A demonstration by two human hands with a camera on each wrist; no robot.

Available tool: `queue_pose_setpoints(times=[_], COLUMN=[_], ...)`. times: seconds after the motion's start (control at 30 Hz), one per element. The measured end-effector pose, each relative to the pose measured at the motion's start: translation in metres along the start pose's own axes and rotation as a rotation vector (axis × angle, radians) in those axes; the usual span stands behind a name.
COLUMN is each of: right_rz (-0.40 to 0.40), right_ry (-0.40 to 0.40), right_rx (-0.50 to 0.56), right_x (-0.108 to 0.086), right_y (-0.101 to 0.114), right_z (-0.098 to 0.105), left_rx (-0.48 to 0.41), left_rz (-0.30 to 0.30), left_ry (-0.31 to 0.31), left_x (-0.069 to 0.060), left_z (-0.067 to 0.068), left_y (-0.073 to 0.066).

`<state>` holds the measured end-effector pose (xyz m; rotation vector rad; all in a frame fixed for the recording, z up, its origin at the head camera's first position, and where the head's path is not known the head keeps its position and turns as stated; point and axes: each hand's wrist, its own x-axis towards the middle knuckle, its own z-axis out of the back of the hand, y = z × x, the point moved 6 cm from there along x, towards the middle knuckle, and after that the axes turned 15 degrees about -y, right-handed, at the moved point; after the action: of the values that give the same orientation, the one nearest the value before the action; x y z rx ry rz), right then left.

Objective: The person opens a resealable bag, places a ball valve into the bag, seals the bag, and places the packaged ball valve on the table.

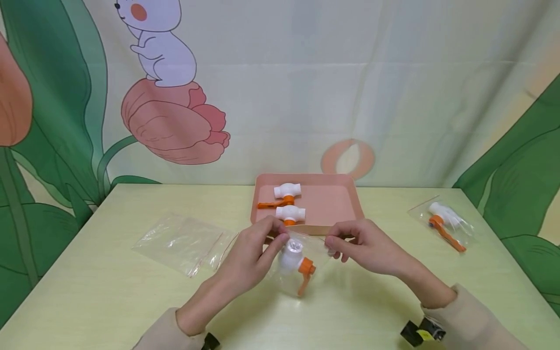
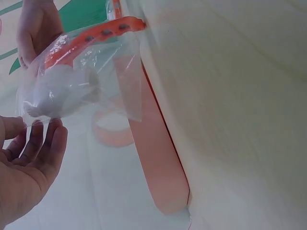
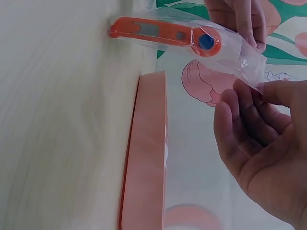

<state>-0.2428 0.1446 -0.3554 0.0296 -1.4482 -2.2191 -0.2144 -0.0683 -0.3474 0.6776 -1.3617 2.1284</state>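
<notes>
Between my hands hangs a clear zip bag (image 2: 108,93) with a white ball valve (image 1: 289,256) inside. The valve's orange handle (image 3: 153,31) points down toward the table. My left hand (image 1: 253,253) pinches the bag's upper left edge between thumb and fingers. At the bag's upper right corner my right hand (image 1: 367,247) pinches the plastic, as the right wrist view shows. Behind the bag stands a pink tray (image 1: 328,199) holding two more white valves, the back one (image 1: 287,190) and the front one (image 1: 290,214), both with orange handles.
Flat clear bags (image 1: 179,243) lie on the table left of my left hand. Another bagged valve (image 1: 446,223) with an orange handle lies at the right. A printed curtain (image 1: 280,97) hangs behind the table's back edge.
</notes>
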Motion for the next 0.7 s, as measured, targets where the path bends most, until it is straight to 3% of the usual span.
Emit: queue_pose_setpoints(times=[0.27,0.47,0.7], right_rz=[0.103,0.157,0.221], right_ry=[-0.136,-0.115,-0.115], right_rx=[-0.114,-0.149,-0.172], right_x=[0.001,0.005,0.009], right_y=[0.007,0.012,0.021], right_z=[0.003,0.003,-0.001], left_rx=[-0.006,-0.023,-0.027], left_rz=[-0.005,0.033,0.034], left_ry=[0.016,0.024,0.034], left_x=[-0.001,0.0,0.0], left_z=[-0.001,-0.002,-0.002], left_y=[-0.001,0.001,-0.001])
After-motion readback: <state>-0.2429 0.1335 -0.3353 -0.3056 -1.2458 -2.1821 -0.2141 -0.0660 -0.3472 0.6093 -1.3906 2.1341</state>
